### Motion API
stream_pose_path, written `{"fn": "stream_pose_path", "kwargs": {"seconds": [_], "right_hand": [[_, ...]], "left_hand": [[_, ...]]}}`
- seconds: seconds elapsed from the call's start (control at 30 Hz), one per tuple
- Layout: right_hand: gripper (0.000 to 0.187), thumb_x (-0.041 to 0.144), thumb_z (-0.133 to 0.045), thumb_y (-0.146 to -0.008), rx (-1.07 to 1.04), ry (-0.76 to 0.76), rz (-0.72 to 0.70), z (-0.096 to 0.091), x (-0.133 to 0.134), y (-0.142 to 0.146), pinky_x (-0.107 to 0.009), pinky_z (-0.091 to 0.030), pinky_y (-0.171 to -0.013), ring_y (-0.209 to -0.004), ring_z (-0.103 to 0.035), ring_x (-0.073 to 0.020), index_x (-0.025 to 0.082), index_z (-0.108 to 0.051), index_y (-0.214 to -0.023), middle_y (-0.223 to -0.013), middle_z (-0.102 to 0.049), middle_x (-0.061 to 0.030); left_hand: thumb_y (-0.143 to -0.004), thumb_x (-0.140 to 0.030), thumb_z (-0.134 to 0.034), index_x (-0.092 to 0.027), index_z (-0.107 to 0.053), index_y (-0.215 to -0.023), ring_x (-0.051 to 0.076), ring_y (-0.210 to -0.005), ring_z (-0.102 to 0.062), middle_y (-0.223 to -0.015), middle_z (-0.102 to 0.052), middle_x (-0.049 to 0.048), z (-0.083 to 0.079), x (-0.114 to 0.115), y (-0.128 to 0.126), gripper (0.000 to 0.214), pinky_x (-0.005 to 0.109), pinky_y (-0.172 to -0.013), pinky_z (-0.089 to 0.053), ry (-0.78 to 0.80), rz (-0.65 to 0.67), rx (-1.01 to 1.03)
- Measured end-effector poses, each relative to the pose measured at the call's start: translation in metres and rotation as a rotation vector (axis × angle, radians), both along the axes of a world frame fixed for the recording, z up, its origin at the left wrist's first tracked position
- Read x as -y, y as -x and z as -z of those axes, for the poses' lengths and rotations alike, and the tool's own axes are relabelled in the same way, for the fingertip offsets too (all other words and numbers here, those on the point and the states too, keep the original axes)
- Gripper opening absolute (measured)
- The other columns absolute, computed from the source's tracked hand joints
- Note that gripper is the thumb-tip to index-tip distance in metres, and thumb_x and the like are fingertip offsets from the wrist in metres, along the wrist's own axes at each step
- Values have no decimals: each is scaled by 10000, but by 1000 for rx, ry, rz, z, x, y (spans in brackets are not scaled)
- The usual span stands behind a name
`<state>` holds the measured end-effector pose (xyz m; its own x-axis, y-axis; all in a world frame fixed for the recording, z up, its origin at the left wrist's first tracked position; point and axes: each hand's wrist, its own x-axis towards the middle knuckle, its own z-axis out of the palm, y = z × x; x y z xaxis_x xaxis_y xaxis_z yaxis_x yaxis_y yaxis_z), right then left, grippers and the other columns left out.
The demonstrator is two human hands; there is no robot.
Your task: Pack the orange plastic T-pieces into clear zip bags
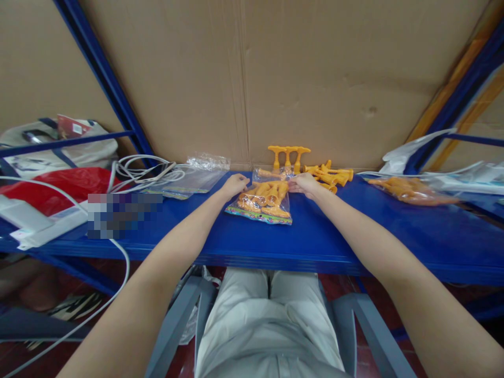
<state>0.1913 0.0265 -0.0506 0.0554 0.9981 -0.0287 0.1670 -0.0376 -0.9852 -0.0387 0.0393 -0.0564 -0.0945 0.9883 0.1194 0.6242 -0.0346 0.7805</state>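
A clear plastic bag (259,216) with a colourful printed band lies on the blue tabletop, its band toward me. Several orange plastic toy hammers (271,193) are inside it. My left hand (235,185) has its fingers closed at the bag's far left edge. At the far right edge, my right hand (304,185) pinches the bag; its fingertips are partly hidden. Just behind the bag, three orange toy hammers (288,157) stand upright in a row. More loose orange hammers (333,176) lie in a pile right of my right hand.
Another filled bag (411,190) lies on the right of the blue table (374,231). Flat clear bags (192,181), coiled white cable (145,173) and a white power strip (59,223) are on the left. A cardboard wall (315,73) closes the back between blue posts.
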Motion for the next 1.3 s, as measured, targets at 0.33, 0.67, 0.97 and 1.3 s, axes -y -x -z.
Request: {"fn": "stream_pose_path", "kwargs": {"seconds": [0.33,0.67,0.97,1.3], "right_hand": [[231,20,-489,-869,-199,45,-13,10,-7,-4,-245,-561,-680,-505,-565,-95,190,-499,-711,-545,-574,16],[271,12,-441,-876,-259,70,-39,7,-4,-6,-216,-531,-661,-524,-576,-94,174,-520,-674,-556,-604,-7],[308,42,-437,-863,-252,127,14,5,-8,-7,-195,-501,-579,-452,-505,-88,181,-487,-593,-489,-538,4],[223,-17,-571,-846,-172,29,-84,8,-5,-11,-198,-544,-641,-549,-602,-81,164,-641,-736,-604,-658,0]], "left_hand": [[-837,-329,-657,-187,-647,-1001,184,-936,-688,-1053,-747,82,-4,-14,7,217,276,-763,-477,109,143,68],[-791,-324,-682,-186,-619,-776,215,-1027,-673,-968,-761,84,-17,-40,-21,152,321,-815,-451,238,44,185],[-735,-150,-701,-162,-618,-650,176,-873,-705,-792,-757,59,-14,-39,0,119,249,-675,-430,272,204,248],[-719,-151,-715,-162,-726,-860,162,-838,-687,-976,-769,95,1,-32,13,141,249,-674,-466,127,324,294]]}}
